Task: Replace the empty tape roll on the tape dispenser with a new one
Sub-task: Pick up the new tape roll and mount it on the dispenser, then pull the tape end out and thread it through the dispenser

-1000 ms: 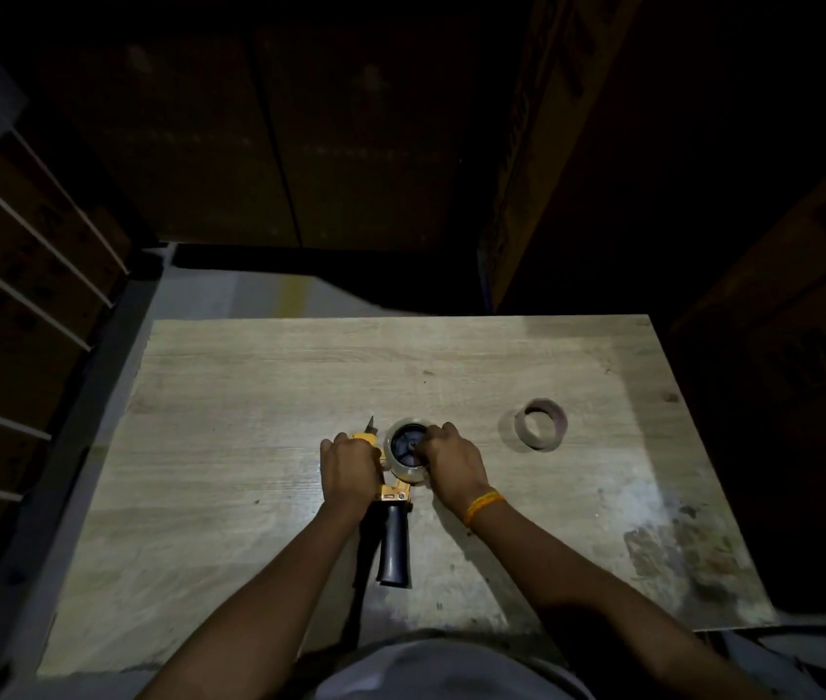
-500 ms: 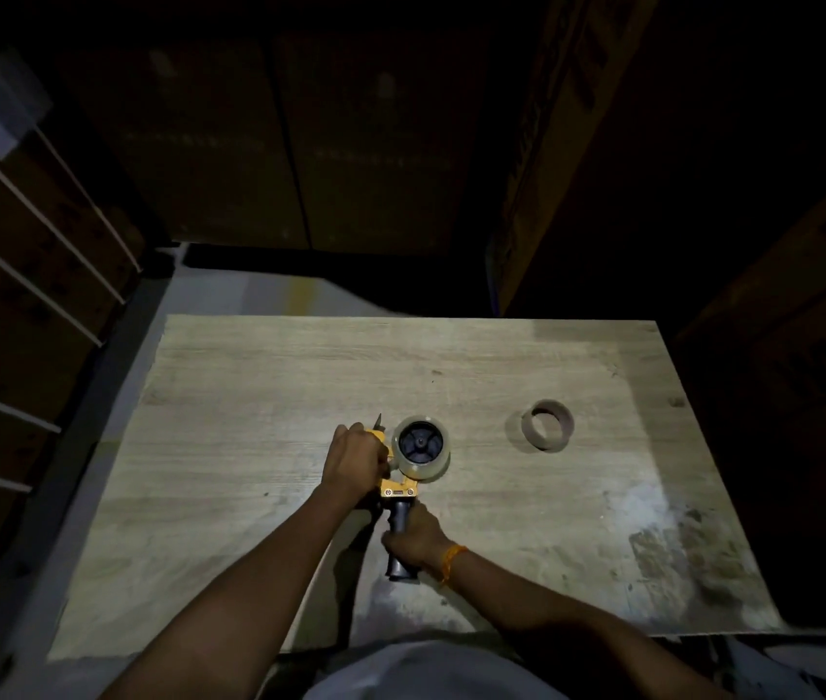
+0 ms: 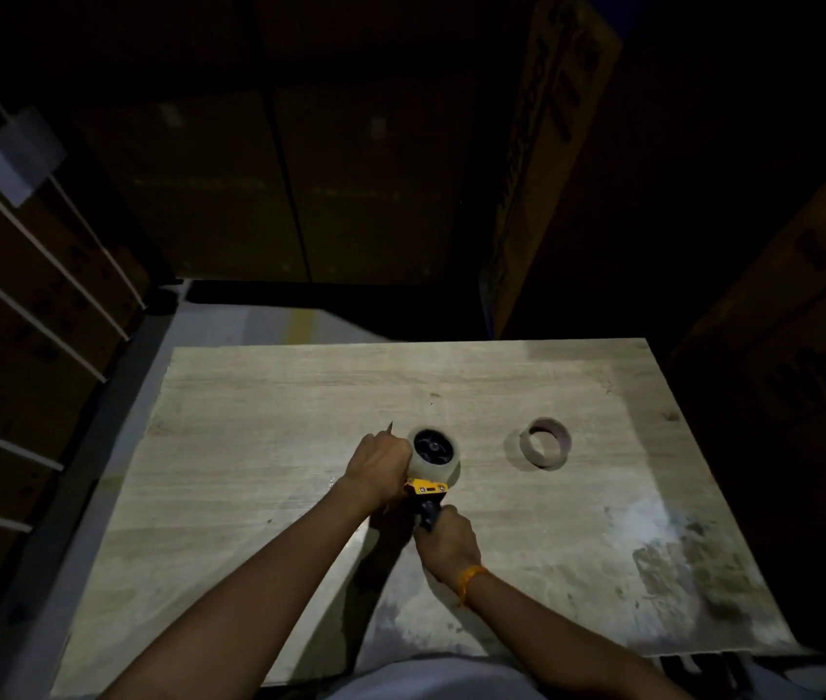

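The yellow tape dispenser is in the middle of the wooden table, with a full clear tape roll seated on its black hub. My left hand grips the dispenser's front end, just left of the roll. My right hand is closed around the black handle below the yellow frame. The empty cardboard tape core rests on the table to the right, apart from both hands.
Tall cardboard boxes stand in the dark behind and to the right of the table. A rack with white bars runs along the left. A worn, stained patch marks the table's near right corner.
My right hand left the tape roll and took hold of the dispenser's handle. My left hand stayed on the front end. The dispenser now sits slightly raised and tilted.
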Demonstrator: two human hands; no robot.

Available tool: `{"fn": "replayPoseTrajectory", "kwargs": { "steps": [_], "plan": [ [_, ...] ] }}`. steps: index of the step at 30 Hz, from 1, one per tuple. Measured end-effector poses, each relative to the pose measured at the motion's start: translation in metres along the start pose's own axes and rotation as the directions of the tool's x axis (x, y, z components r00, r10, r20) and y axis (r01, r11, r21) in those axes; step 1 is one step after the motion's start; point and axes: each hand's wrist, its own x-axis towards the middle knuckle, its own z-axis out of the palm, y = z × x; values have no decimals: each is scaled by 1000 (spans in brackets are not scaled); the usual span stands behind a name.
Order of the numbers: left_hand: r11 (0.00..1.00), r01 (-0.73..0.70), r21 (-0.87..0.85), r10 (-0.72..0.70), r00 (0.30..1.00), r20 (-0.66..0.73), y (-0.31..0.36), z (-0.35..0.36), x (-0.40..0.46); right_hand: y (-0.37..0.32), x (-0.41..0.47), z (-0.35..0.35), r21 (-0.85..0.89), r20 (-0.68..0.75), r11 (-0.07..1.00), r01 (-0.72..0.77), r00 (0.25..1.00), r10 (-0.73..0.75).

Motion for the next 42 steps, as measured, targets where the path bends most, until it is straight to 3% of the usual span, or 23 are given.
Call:
{"fn": "replayPoseTrajectory", "kwargs": {
  "steps": [10, 20, 25, 30, 42],
  "plan": [
    [993, -118, 25, 119, 992, -36, 9, -24, -11, 7, 6, -20, 30, 39, 999, -11, 999, 10],
    [977, -197, -83, 199, 980, 17, -16, -66, 5, 10, 14, -32, 95, 105, 994, -58, 993, 48],
    [975, -220, -30, 222, 971, 90, -21, -89, 18, 13, 12, -32, 231, 202, 969, -92, 978, 44],
    [968, -251, 28, 249, 967, 58, -36, -126, 30, 10, -6, -46, 374, 311, 905, -202, 947, 82],
    [986, -168, -8, 168, 977, 130, -36, -153, 45, -7, -18, -59, 496, 313, 862, -106, 948, -64]
  ]
}}
